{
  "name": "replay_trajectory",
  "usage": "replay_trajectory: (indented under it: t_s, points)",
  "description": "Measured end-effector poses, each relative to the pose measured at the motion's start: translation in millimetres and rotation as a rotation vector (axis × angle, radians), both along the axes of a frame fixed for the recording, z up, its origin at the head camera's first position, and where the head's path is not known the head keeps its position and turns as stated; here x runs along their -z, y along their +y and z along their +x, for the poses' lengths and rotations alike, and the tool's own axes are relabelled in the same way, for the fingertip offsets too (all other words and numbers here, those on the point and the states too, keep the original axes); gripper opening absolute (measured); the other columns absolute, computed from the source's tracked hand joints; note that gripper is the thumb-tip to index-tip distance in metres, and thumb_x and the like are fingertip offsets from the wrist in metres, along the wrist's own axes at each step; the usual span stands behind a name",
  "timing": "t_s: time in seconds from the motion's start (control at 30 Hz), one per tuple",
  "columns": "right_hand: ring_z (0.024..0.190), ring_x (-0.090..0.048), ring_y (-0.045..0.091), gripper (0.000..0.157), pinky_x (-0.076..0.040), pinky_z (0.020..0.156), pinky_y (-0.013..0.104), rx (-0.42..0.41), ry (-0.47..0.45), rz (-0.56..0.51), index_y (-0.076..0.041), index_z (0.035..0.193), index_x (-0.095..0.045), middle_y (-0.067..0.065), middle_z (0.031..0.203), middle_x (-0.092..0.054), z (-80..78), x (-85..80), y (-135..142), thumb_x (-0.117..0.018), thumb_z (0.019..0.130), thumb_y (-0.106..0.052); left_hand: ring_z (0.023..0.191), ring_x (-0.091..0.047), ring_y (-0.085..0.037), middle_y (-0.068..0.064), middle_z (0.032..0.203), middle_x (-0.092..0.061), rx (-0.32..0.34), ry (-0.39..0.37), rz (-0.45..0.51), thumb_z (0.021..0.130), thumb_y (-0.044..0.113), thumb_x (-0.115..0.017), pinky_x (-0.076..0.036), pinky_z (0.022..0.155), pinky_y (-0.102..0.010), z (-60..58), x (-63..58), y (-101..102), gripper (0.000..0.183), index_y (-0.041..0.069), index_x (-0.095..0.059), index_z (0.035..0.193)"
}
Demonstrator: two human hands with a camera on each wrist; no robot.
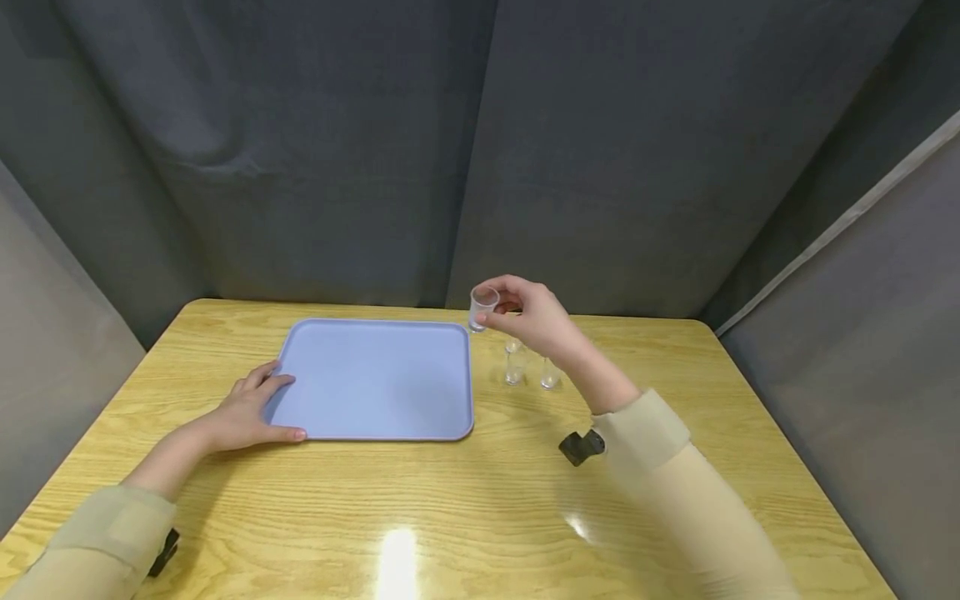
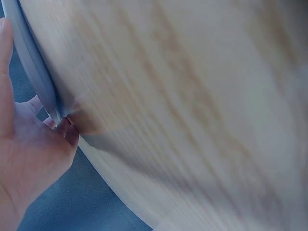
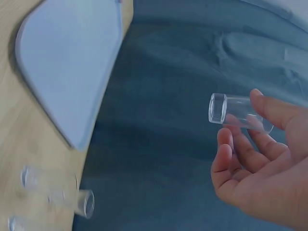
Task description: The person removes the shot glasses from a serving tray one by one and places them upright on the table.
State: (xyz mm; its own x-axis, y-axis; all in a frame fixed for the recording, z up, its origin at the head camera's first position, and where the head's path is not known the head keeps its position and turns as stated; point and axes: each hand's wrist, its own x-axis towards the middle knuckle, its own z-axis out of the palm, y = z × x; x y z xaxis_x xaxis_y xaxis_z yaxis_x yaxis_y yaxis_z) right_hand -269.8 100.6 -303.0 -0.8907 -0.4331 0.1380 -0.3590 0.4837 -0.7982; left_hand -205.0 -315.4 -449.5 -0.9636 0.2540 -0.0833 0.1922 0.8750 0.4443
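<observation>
My right hand (image 1: 528, 317) holds a small clear shot glass (image 1: 481, 305) above the table, just past the tray's far right corner. In the right wrist view the thumb and fingers are round the shot glass (image 3: 243, 111), with its thick base facing away from the palm. My left hand (image 1: 243, 408) grips the near left corner of a light blue rectangular tray (image 1: 375, 379), thumb along the front edge and fingers over the left rim. No glass stands on the tray. More shot glasses (image 1: 514, 367) stand right of it, partly behind my right hand and wrist.
The light wooden table (image 1: 465, 500) has rounded far corners. Dark grey curtains (image 1: 585, 167) hang right behind its far edge, and paler panels close in on both sides. A black strap device (image 1: 582, 447) sits at my right cuff.
</observation>
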Motion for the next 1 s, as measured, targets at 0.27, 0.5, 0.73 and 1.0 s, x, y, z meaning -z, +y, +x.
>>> replay_trajectory:
  t_s: [0.27,0.5,0.73,1.0]
  points:
    - [0.096,-0.057,0.019,0.037,-0.048,0.08,0.034,0.046,0.025,0.033,-0.014,0.121,-0.06,0.004,0.116,-0.062,14.0,-9.1,47.5,-0.069,0.087,-0.024,0.131,-0.015,-0.051,-0.026,0.152,-0.008,-0.004,0.0,-0.005,0.069,0.063,-0.072,-0.026,0.096,-0.071,-0.9,2.0,-0.3,0.104,0.0,-0.034,0.142]
    - [0.097,-0.057,0.02,0.04,-0.05,0.075,0.029,0.128,0.047,0.092,-0.015,0.123,-0.058,0.005,0.117,-0.061,19.0,0.7,91.2,-0.068,0.088,-0.03,0.131,-0.016,-0.051,-0.027,0.152,-0.008,0.002,0.004,-0.007,0.069,0.064,-0.072,-0.026,0.096,-0.071,-0.5,3.2,-1.2,0.104,0.0,-0.034,0.142]
    - [0.097,-0.058,0.021,0.04,-0.049,0.076,0.028,0.211,0.096,0.143,-0.012,0.123,-0.058,0.008,0.111,-0.063,20.0,27.6,120.8,-0.067,0.088,-0.031,0.131,-0.015,-0.052,-0.027,0.152,-0.009,0.006,0.011,-0.01,0.069,0.063,-0.072,-0.026,0.095,-0.071,-0.5,3.1,-2.9,0.103,0.0,-0.035,0.142]
    - [0.095,-0.057,0.025,0.043,-0.047,0.07,0.024,0.284,0.086,0.149,-0.006,0.125,-0.058,0.014,0.109,-0.065,12.7,71.2,140.4,-0.067,0.089,-0.027,0.131,-0.016,-0.052,-0.027,0.152,-0.009,0.008,0.012,-0.003,0.07,0.062,-0.072,-0.027,0.095,-0.071,-0.3,3.8,-2.1,0.102,0.0,-0.035,0.141]
